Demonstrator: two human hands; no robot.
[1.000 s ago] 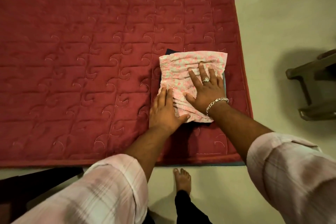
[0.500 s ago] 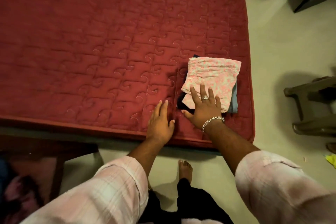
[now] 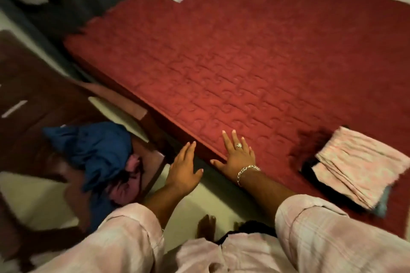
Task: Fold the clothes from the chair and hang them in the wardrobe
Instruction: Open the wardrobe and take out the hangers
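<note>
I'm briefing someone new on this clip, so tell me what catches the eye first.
The quilted dark-red mattress fills most of the view. At its right edge lies a folded pink patterned garment atop a small stack of folded clothes. At lower left a crumpled navy-blue cloth is heaped on a brown wooden chair, and both open hands, left and right, reach that way.

The right hand [image 3: 238,157] lies flat, fingers [image 3: 228,142] spread, on the red mattress [image 3: 244,62] edge. The left hand [image 3: 184,168] hovers open beside it. A folded pink garment [image 3: 361,168] tops a small stack at right; crumpled blue clothes [image 3: 99,150] sit on the chair [image 3: 153,162].
</note>
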